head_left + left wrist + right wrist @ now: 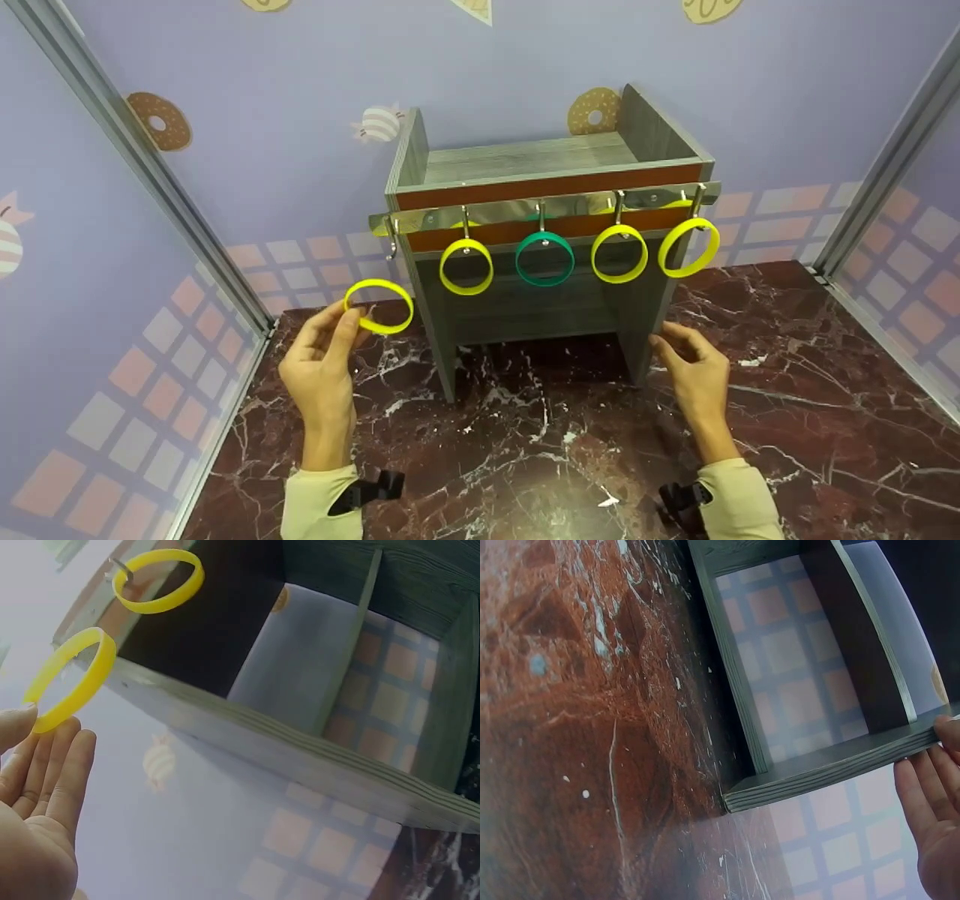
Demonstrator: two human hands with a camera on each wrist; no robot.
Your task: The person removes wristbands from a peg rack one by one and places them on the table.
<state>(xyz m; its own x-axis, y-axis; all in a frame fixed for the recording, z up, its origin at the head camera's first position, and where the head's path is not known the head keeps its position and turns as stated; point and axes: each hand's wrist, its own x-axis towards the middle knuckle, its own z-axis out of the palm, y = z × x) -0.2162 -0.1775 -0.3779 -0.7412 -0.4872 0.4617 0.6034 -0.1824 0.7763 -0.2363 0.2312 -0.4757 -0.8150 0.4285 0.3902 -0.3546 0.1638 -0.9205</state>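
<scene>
My left hand [319, 367] pinches a yellow wristband [386, 328] between thumb and fingers. That band is below and slightly left of the leftmost hook [391, 238] on a metal hook rail [577, 204]. Along the rail hang a green wristband [545, 283] and several yellow wristbands [466, 291]. The rail runs across the front of a grey wooden shelf unit [442, 337]. At the right, my right hand [697, 367] holds the front edge of the unit's side panel [832, 769], thumb inside and fingers outside in the right wrist view.
The unit stands on a dark red marbled tabletop [525, 465] close to a purple patterned back wall [300, 150]. Metal-framed side walls enclose the space at left and right. Each wrist wears a black strap [367, 491].
</scene>
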